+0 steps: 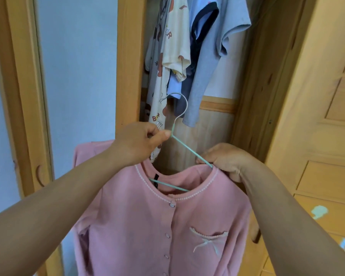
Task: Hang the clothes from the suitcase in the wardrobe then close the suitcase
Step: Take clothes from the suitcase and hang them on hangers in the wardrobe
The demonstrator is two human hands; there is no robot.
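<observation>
Before the wardrobe [217, 124], left hand [139, 143] pinches the hanger [189, 149] neck; right hand [226, 159] fingers curl round the pink top [147, 226] collar

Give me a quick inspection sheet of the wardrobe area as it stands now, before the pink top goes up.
Surface: nothing seen; no table or floor in view.
Job's things: pink buttoned top partly on a green wire hanger, whose hook is free, not on any rail. Suitcase not in view.
Clutter: nothing seen.
Grippers: left hand pinches the hanger just below its hook; right hand grips the top's collar by the hanger's arm.
Cables: nothing seen.
Surroundings: open wooden wardrobe with hung clothes inside, cream printed, navy and light blue; its rail is out of view. Panelled wooden door at right.
</observation>
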